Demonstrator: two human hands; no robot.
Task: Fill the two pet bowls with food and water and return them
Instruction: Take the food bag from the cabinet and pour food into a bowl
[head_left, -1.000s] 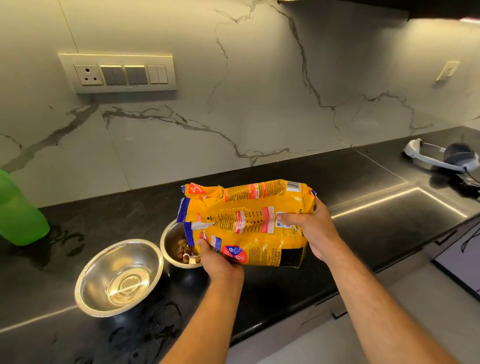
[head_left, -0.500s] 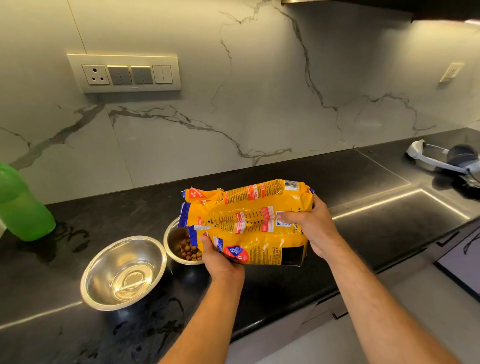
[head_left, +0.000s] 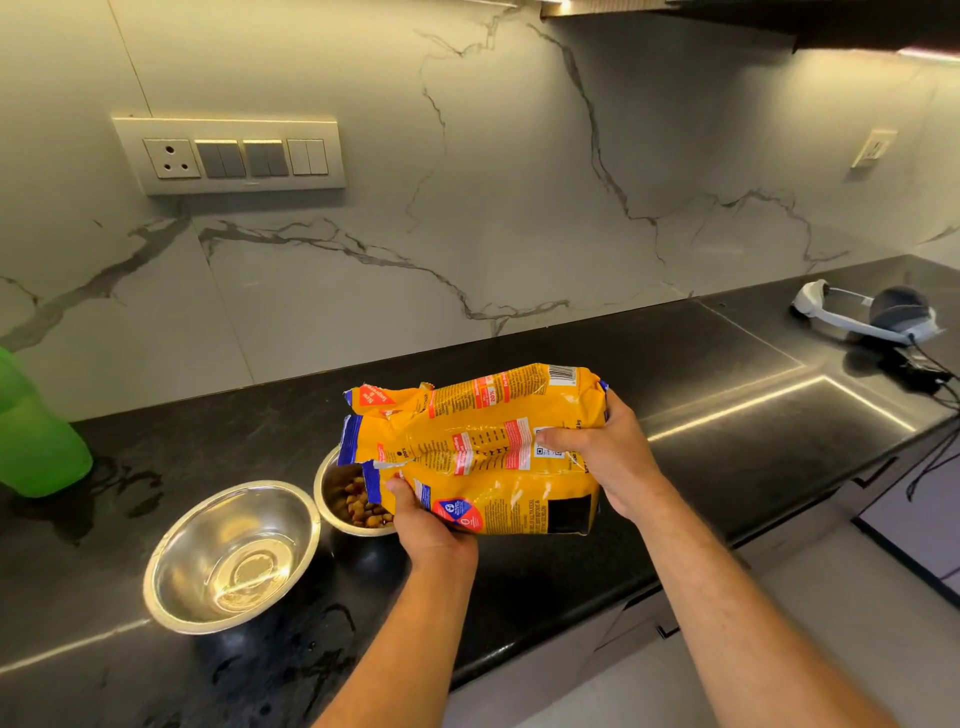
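Note:
Both my hands hold a yellow pet food bag (head_left: 483, 447) on its side above the black counter (head_left: 571, 561). My left hand (head_left: 426, 525) grips its lower edge near the torn open mouth. My right hand (head_left: 602, 457) grips the bag's closed end. The mouth hangs over a small steel bowl (head_left: 324, 488) with brown kibble (head_left: 361, 506) in it; the bag hides the bowl's right half. To the left stands a larger steel bowl (head_left: 231, 556) holding clear water.
A green bottle (head_left: 34, 431) stands at the far left by the marble wall, with wet patches on the counter near it. A white and grey headset (head_left: 872, 314) with a cable lies at the far right. The counter's front edge runs just below the bowls.
More kibble lies in the small bowl than one second ago. The bag and both hands have hardly shifted.

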